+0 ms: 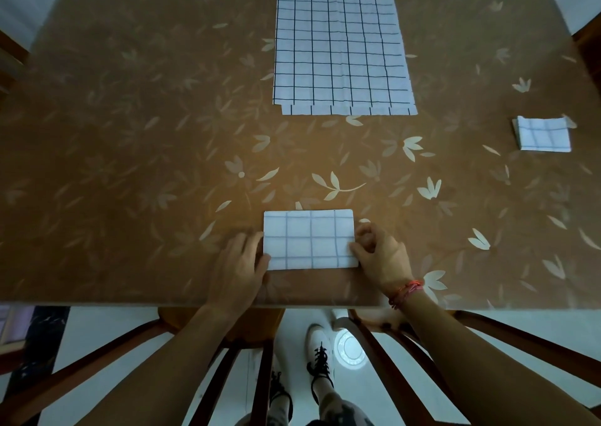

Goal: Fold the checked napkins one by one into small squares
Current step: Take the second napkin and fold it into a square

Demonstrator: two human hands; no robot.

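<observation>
Head view: counter [130,132] is filling most of the frame, wearing a brown cloth with pale leaf print. Flat stack [341,48] of unfolded checked napkins is lying at the far centre, edges of lower sheets showing along its near side. Napkin [309,239], folded to a rectangle, is lying near the counter's front edge, centred between both hands. Left hand [239,271] is resting palm-down on the counter, fingers loosely together, thumb touching the napkin's left edge. Right hand [379,256] is pinching the napkin's right edge, thumb on top, fingers curled beside it. Folded square [543,134] is sitting well apart at the right side of the counter. Red thread band [406,290] is circling the right wrist. Chairs [422,344] and the person's shoes [320,357] are showing below the counter edge.
</observation>
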